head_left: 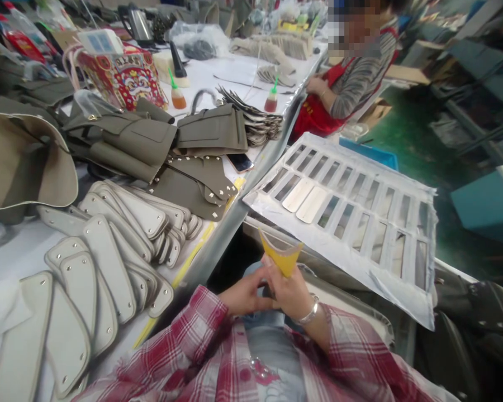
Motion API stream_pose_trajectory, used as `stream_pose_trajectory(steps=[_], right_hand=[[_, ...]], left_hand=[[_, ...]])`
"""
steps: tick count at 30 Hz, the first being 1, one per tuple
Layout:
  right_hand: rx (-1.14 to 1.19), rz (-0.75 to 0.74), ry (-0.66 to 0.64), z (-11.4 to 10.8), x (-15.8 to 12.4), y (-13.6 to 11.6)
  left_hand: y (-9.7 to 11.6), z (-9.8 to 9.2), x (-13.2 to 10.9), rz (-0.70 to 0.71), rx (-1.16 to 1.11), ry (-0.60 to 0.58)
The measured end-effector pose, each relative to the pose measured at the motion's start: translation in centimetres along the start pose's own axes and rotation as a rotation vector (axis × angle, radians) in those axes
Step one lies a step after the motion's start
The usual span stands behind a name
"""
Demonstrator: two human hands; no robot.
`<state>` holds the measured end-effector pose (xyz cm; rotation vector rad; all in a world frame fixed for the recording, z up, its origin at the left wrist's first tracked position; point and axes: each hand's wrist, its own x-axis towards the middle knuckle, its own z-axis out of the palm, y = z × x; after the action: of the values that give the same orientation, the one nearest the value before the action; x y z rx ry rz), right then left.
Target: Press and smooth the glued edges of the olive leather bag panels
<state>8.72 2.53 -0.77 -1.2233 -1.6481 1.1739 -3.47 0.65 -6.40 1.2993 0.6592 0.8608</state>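
A yellow piece [281,255] with a curved, beige-lined upper edge stands up from my right hand [292,290], whose fingers are closed round its lower end. My left hand [245,291] meets the right one in front of my body. Its fingers are bent in against the right hand, and whatever lies between them is hidden. Close on the left, the table carries a spread pile of pale grey strap-like panels [109,262] with rounded ends and small metal studs. To the right of my hands is a white slotted frame [360,223], with two pale panels [305,200] in its slots.
Olive-grey bag parts [138,137] and a phone [240,162] lie farther up the table. Two small bottles with green nozzles, one of them a glue-coloured bottle [178,97], stand beyond, near a red patterned bag [126,78]. Across the frame is a person in a red apron [318,114].
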Motion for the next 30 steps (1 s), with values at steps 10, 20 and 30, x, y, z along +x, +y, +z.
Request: stream_pose_trajectory(steps=[10,20,30], right_hand=[[-0.221,-0.196,-0.132,-0.8,-1.2,0.2],[0.613,0.242,0.203,-1.0,0.3,-1.2],[0.648,0.129,0.324,-0.6,0.9,-2.3]], left_hand=[[-1.1,-2.1,1.3,0.169,0.403,-0.059],[-1.9,-0.4,-1.6,-0.031,0.025,0.067],[-1.8,1.4,-1.5,-0.091,-0.147,0.308]])
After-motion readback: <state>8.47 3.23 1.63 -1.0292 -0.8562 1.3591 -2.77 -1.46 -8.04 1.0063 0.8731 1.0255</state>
